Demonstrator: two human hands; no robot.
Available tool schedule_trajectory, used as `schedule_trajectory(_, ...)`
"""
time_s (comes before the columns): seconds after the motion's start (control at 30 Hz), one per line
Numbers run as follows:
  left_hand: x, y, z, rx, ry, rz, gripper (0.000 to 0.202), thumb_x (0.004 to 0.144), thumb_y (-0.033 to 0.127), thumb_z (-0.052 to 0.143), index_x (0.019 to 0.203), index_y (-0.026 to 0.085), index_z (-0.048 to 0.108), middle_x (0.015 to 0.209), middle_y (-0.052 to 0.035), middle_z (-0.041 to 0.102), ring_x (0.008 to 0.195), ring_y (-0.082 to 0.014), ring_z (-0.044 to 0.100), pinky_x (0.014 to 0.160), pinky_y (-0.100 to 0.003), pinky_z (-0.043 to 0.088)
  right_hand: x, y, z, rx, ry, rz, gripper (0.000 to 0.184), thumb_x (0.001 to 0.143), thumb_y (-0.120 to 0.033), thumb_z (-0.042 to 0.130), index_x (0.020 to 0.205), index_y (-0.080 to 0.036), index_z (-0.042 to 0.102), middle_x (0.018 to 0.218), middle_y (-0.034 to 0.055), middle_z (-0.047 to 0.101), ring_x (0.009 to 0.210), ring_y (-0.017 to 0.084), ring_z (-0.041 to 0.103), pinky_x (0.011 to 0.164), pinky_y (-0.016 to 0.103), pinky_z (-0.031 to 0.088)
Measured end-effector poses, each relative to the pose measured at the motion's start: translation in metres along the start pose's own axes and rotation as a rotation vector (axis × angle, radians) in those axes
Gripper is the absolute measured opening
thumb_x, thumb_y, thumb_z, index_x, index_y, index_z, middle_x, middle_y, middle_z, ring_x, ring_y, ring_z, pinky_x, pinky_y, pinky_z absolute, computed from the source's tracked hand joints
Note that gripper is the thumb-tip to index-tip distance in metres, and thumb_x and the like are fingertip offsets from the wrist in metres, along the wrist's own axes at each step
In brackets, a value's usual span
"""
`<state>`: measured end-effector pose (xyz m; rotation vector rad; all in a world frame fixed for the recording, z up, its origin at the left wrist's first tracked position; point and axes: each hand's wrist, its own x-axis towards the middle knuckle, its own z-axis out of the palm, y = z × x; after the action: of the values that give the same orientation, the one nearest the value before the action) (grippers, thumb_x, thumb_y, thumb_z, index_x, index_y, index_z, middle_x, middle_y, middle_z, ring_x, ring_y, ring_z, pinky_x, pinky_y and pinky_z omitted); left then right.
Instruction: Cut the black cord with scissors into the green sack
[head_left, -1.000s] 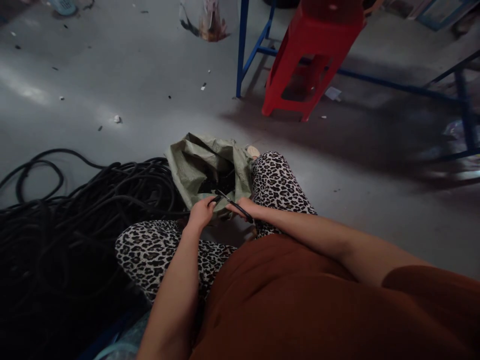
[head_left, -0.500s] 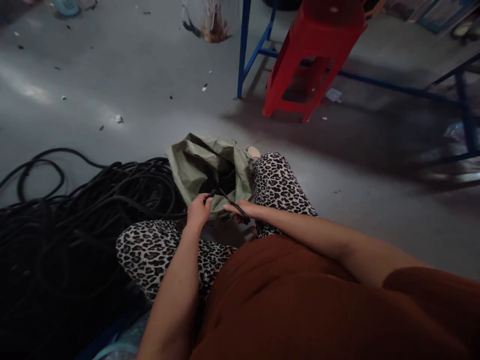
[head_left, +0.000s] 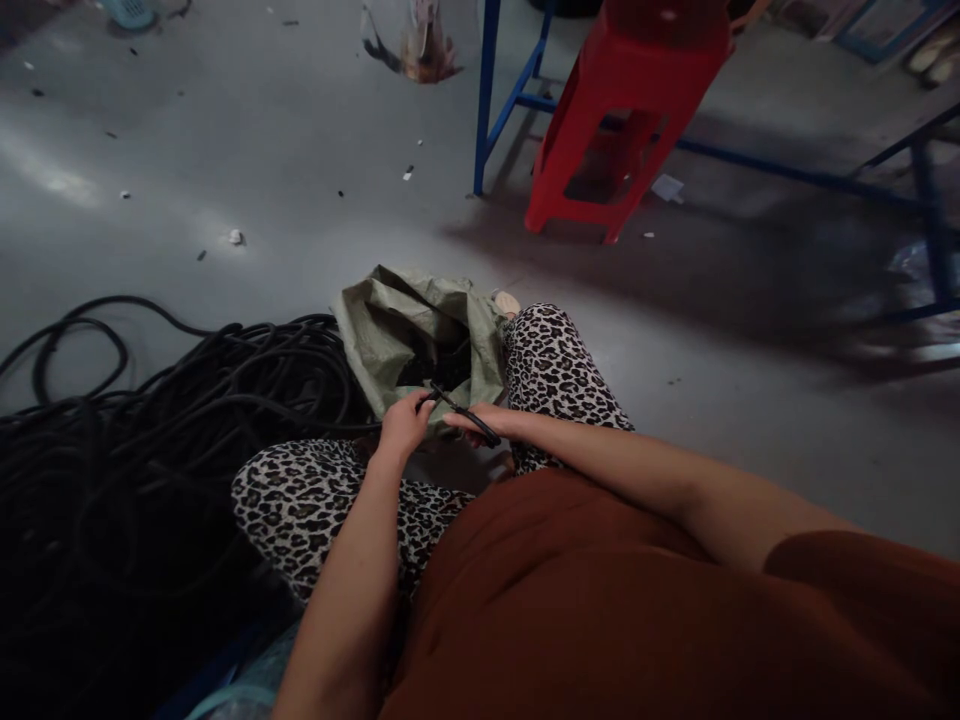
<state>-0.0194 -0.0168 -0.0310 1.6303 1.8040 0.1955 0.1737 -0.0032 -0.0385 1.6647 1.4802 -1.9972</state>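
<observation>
At the centre of the frame, the end of a black tube (head_left: 426,401) is pinched between the fingers of the left hand (head_left: 405,422), over the near rim of an open greenish sack (head_left: 367,320). Just to the right, a black-handled cutting tool (head_left: 477,424) is held by the right hand (head_left: 492,412), its fingers wrapped about the handles (the fingertips are mostly hidden). The tool is pointed toward the upper left, its tip at the tube's end; whether the tube is touched by the blades cannot be made out. Dark pieces (head_left: 450,366) are contained in the sack.

The left of the frame is taken up by a heap of black tubing (head_left: 262,390), from which a length is led toward the left hand. Leopard-print trousers (head_left: 566,375) are seen below and to the right of the sack. At the upper right, a red stool (head_left: 660,75) is placed on the grey floor (head_left: 225,150), beside a blue metal frame (head_left: 484,130). A clear bag (head_left: 420,50) is cut off by the top edge.
</observation>
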Motion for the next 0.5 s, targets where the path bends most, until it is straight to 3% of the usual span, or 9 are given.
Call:
schedule_trajectory(0.2,-0.0008,-0.0014,0.0038,0.038,0.014,0.041,0.032,0.098,0.023,0.058,0.123,0.017,0.077,0.122,-0.0133,0.079,0.115,-0.0296,0.074,0.102,-0.040,0.057,-0.0040,-0.0022,-0.0030,-0.054,-0.023,-0.005,0.062,0.097,-0.069,0.062,0.078,-0.011,0.070,0.065,0.0063,0.067,0.061,0.016,0.066,0.053,0.020,0.054)
schedule_trajectory(0.4,0.0010,-0.0061,0.0073,0.047,-0.037,0.073,0.033,0.098,0.022,0.059,0.126,0.018,0.077,0.127,-0.0114,0.078,0.121,-0.0287,0.072,0.106,-0.038,0.056,-0.0024,0.0024,-0.0018,-0.045,-0.030,-0.009,0.065,0.095,-0.072,0.063,0.104,-0.008,0.074,0.087,0.0097,0.075,0.062,0.016,0.068,0.053,0.021,0.056)
schedule_trajectory(0.5,0.0011,-0.0086,0.0075,0.041,-0.050,0.098,0.033,0.098,0.023,0.059,0.125,0.020,0.078,0.126,-0.0092,0.078,0.121,-0.0277,0.072,0.106,-0.037,0.056,-0.0005,0.0050,-0.0011,-0.039,-0.034,-0.001,0.069,0.093,-0.075,0.064,0.105,-0.008,0.074,0.088,0.0102,0.074,0.058,0.015,0.066,0.049,0.021,0.054)
